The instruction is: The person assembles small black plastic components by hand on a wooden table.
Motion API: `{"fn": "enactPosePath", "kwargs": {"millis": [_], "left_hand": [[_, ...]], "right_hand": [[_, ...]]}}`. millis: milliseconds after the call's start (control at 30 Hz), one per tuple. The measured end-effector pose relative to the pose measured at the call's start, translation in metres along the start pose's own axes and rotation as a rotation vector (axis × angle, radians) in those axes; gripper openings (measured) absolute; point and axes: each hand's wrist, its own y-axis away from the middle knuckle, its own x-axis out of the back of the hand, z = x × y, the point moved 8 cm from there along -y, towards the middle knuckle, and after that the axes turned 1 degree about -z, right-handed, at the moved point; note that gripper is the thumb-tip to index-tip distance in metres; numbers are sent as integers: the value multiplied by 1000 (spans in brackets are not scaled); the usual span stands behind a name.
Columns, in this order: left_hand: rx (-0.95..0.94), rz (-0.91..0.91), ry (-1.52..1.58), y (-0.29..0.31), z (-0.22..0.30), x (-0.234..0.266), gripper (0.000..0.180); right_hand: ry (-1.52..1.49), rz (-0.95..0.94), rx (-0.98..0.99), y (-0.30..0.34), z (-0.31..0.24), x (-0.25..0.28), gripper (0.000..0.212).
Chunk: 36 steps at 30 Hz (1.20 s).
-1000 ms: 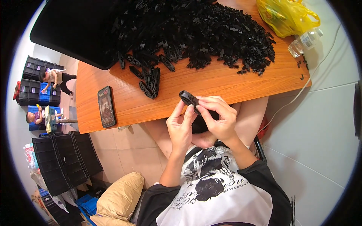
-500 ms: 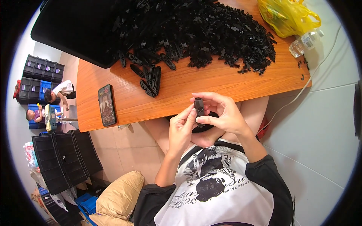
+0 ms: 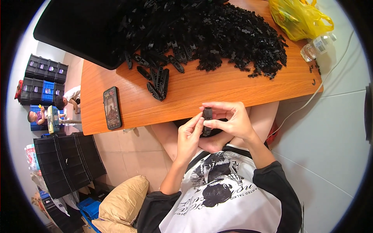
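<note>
Between my hands, just off the table's near edge and above my lap, is a small black elongated plastic part [image 3: 208,117]. My left hand [image 3: 190,136] pinches its left side with thumb and fingers. From the right, the thumb and fingertips of my right hand [image 3: 233,120] close on the same part. Part of it is hidden by my fingers. On the table beyond lie several long black plastic pieces [image 3: 158,83], similar in colour. Behind them spreads a large heap of small black plastic parts [image 3: 241,37].
A black bin [image 3: 77,35] lies at the table's far left, near a phone [image 3: 112,108] with a lit screen. A yellow plastic bag [image 3: 301,19], a clear bottle [image 3: 318,46] and a white cable [image 3: 307,103] are on the right. Two children are at far left by stacked crates [image 3: 46,70].
Both hands have come slightly lower, toward me, with the black part still between them. The whole view has shifted a little. At left, a child in white has bent lower.
</note>
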Motion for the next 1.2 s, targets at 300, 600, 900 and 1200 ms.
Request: {"fn": "enactPosePath", "kwargs": {"millis": [300,600,900,1200], "left_hand": [[30,47,-357,28,-10,8,26],[-697,450,-1540,-62,96,33,36],[-736,444,-1496,-70,95,53,33],[-37,15,273,-57,24,23,32]], "right_hand": [[381,-9,193,22,-5,-1,29],[949,17,346,37,6,13,35],[1118,850,366,17,-43,152,22],[950,579,476,-25,-15,97,19]]}}
